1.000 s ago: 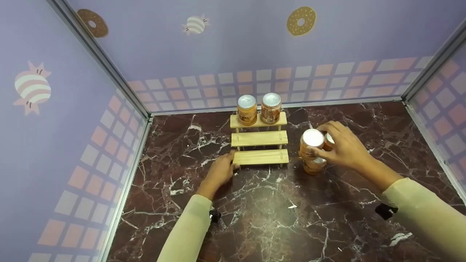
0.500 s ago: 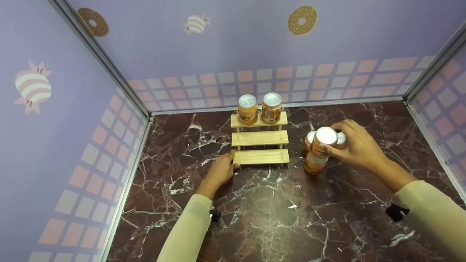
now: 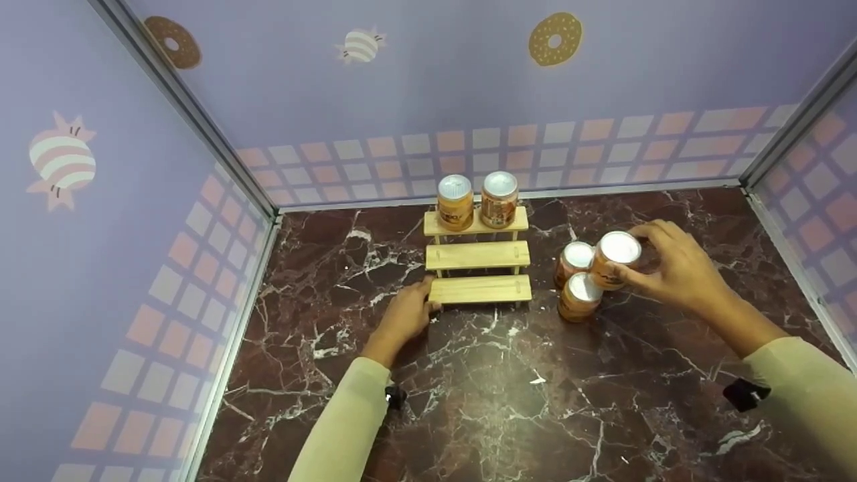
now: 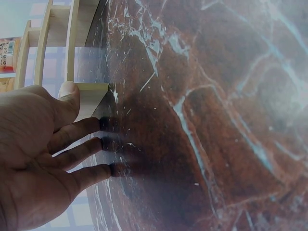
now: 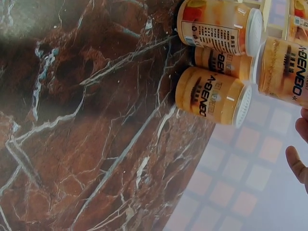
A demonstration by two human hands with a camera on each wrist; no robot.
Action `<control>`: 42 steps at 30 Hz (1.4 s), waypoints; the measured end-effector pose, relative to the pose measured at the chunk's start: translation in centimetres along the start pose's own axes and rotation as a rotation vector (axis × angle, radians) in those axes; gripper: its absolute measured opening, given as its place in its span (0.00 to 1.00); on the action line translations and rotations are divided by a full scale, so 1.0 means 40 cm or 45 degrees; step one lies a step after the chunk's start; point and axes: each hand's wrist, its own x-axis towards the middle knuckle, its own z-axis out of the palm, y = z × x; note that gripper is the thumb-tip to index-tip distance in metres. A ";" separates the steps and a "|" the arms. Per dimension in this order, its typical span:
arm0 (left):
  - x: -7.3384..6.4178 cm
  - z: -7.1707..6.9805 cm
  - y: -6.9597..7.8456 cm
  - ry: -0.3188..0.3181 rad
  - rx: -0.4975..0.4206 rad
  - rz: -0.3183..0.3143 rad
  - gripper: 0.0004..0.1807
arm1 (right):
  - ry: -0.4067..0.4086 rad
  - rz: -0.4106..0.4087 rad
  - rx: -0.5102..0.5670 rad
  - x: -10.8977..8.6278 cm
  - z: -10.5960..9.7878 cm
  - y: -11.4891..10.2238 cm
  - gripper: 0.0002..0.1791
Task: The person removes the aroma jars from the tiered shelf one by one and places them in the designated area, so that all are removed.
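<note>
A: What does the right hand (image 3: 681, 268) have?

B: An orange can, the held can (image 3: 611, 260), to the right of the wooden rack (image 3: 477, 255). Thumb and fingers pinch it upright, with its bottom up off the table.

A: Any others over there?

B: Three more stand in a cluster, also right of the rack. The front can (image 3: 580, 299) is nearest the person, about in line with the rack's lowest shelf. The inner can (image 3: 573, 264) sits just behind it, on the rack's side of the cluster. The outer can (image 5: 210, 97) is farthest from the rack; the head view has it behind the held one, but the right wrist view shows it plainly.

A: Does the held can touch those lids?

B: I can't tell — it overlaps them in both views.

A: And the left hand (image 3: 403, 312)?

B: It's at the rack's left end, well apart from the right hand. Its fingers are spread, gripping nothing, and one digit rests against the end of the lowest shelf.

A: What's on the rack itself?

B: Two upright cans share the top shelf: the left-hand can (image 3: 455, 206) and the right-hand can (image 3: 499, 202), side by side with silvery tops.

A: The surroundings?

B: Dark marbled tabletop (image 3: 469, 402) under the rack — and a lilac wall (image 3: 435, 87) with pink and white squares behind it.
</note>
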 end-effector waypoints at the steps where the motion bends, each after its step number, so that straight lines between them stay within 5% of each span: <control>1: -0.001 0.000 0.000 -0.002 0.001 0.002 0.36 | 0.004 0.004 -0.002 -0.003 -0.002 0.002 0.33; 17: -0.002 -0.004 0.003 0.010 -0.008 -0.011 0.35 | 0.011 0.073 -0.028 -0.036 -0.020 0.038 0.34; 42: -0.001 0.001 0.000 0.004 0.000 -0.006 0.38 | 0.050 0.023 -0.014 -0.075 0.020 0.064 0.33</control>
